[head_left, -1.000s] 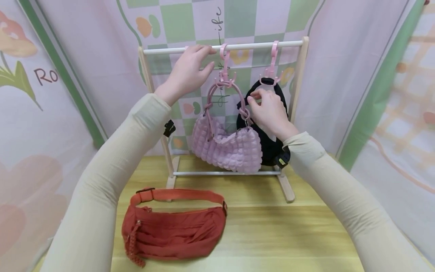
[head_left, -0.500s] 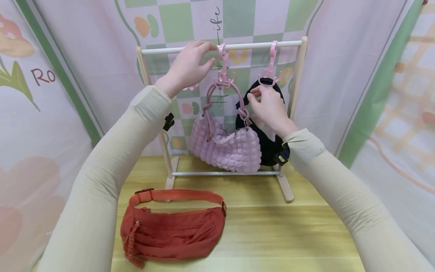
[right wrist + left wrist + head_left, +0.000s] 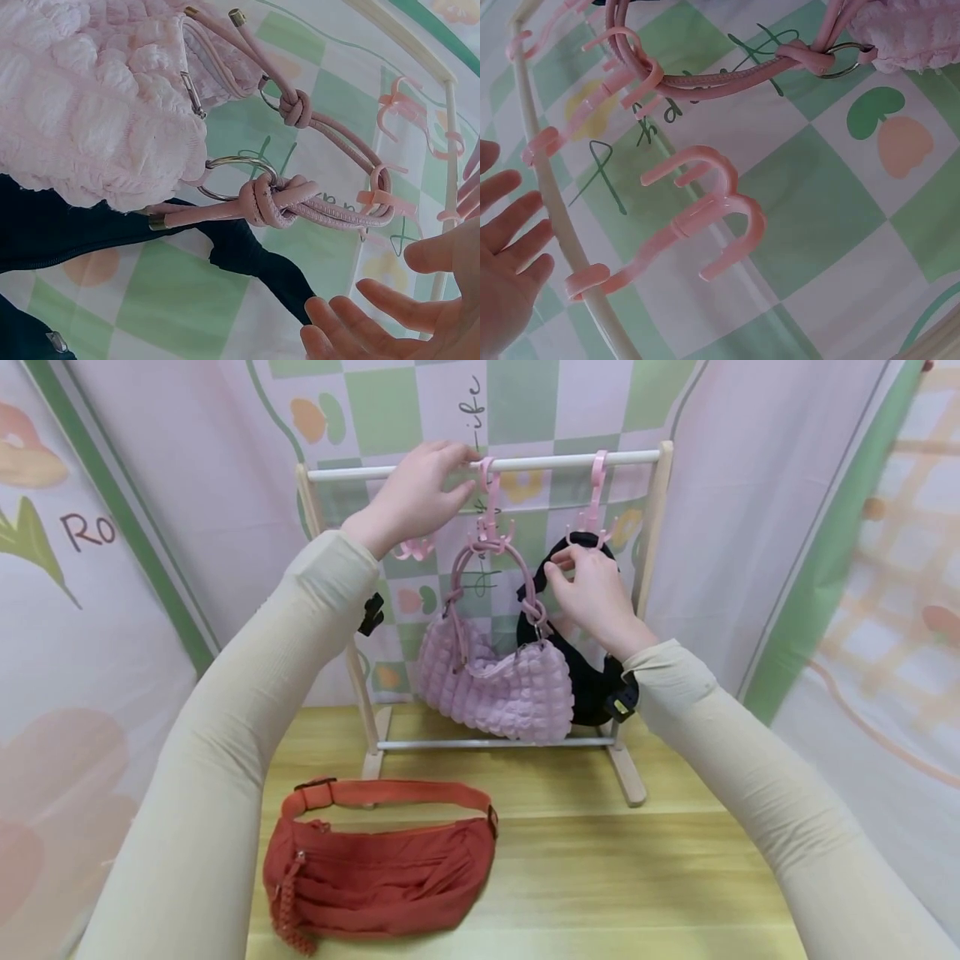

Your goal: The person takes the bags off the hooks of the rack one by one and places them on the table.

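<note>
A lilac puffy handbag (image 3: 498, 685) hangs by its knotted handle (image 3: 501, 547) from the middle pink hook (image 3: 491, 506). My left hand (image 3: 420, 489) is raised at the white rail, left of that hook, and grips nothing; in the left wrist view its fingers (image 3: 517, 225) are spread beside the rail. Below it hangs another pink hook (image 3: 705, 214) with no bag. My right hand (image 3: 595, 597) is in front of the black bag (image 3: 588, 685), close to the lilac bag's handle. In the right wrist view its fingers (image 3: 349, 319) hold nothing.
The rack has wooden side posts (image 3: 655, 527), a white top rail (image 3: 570, 462) and a lower bar (image 3: 450, 744). A third pink hook (image 3: 596, 497) carries the black bag. A red waist bag (image 3: 382, 877) lies on the wooden table (image 3: 600, 877) in front.
My left hand has risen slightly along the rail, and the bagless pink hook below it has come into sight. My right hand has hardly moved. The view has shifted slightly.
</note>
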`<state>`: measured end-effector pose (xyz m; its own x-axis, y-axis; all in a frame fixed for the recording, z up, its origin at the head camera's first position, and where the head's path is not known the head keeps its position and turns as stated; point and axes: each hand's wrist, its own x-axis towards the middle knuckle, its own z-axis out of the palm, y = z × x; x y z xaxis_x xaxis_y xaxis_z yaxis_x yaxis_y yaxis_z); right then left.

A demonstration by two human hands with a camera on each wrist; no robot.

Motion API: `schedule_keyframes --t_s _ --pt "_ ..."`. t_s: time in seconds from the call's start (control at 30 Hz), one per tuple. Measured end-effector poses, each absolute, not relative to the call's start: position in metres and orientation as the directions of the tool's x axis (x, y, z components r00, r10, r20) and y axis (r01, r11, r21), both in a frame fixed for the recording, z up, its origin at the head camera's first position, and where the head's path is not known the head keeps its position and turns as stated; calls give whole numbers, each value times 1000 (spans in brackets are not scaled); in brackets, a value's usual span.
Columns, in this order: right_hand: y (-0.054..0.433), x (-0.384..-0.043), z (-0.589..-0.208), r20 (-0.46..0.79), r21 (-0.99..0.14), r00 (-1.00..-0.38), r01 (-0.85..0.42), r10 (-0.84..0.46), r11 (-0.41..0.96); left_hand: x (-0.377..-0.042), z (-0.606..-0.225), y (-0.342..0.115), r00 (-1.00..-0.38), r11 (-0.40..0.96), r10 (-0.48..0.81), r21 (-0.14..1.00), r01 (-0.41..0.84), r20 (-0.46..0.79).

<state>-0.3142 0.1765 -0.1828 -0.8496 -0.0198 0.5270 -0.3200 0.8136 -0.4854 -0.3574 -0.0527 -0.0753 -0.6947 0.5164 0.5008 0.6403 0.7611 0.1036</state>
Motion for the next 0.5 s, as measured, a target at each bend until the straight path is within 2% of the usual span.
schedule_keyframes --t_s 0.5 --pt "178 -315 -185 512 -498 -859 -318 -22 807 -360 -69 -50 -659 736 576 43 675 483"
